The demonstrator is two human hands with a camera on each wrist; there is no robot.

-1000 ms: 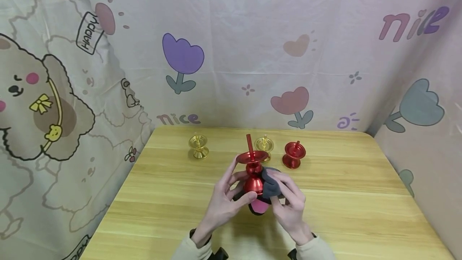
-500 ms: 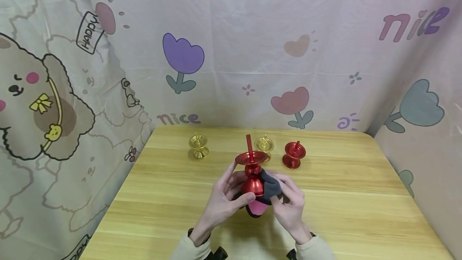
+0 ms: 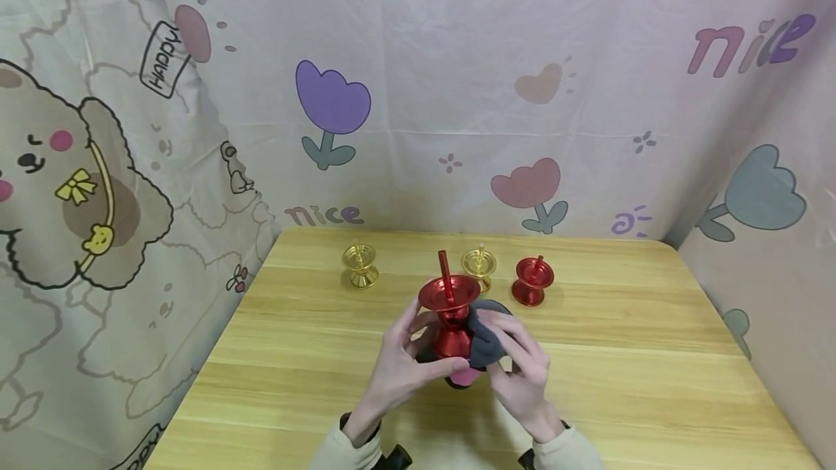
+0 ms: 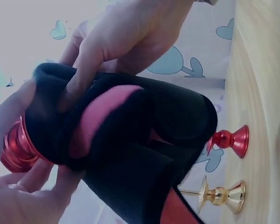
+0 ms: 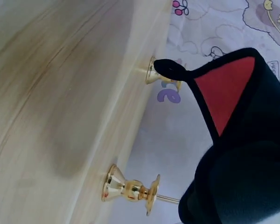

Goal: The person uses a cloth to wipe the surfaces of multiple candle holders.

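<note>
In the head view, a shiny red candle holder [image 3: 452, 343] with a wide dish and upright spike is held above the table, tilted a little. My left hand [image 3: 398, 372] grips it from the left, thumb near the foot. My right hand [image 3: 525, 376] pinches a dark grey cloth [image 3: 486, 341] with black edging and pink parts, pressing it to the holder's right side. In the left wrist view, the bunched cloth [image 4: 126, 126] covers much of the holder, and only part of the red base [image 4: 21, 147] shows. The right wrist view shows hanging cloth [image 5: 252, 177], no fingers.
Behind the hands, a gold candle holder [image 3: 360, 265] stands at the left of the wooden table [image 3: 294, 383]. A second gold holder [image 3: 480, 264] and a smaller red holder [image 3: 533, 281] stand further right. A printed curtain [image 3: 418, 93] hangs behind the table.
The red candle holder has tipped toward me, its dish moving slightly left and lower so more of its top shows. The cloth has shifted with it in my right hand.
</note>
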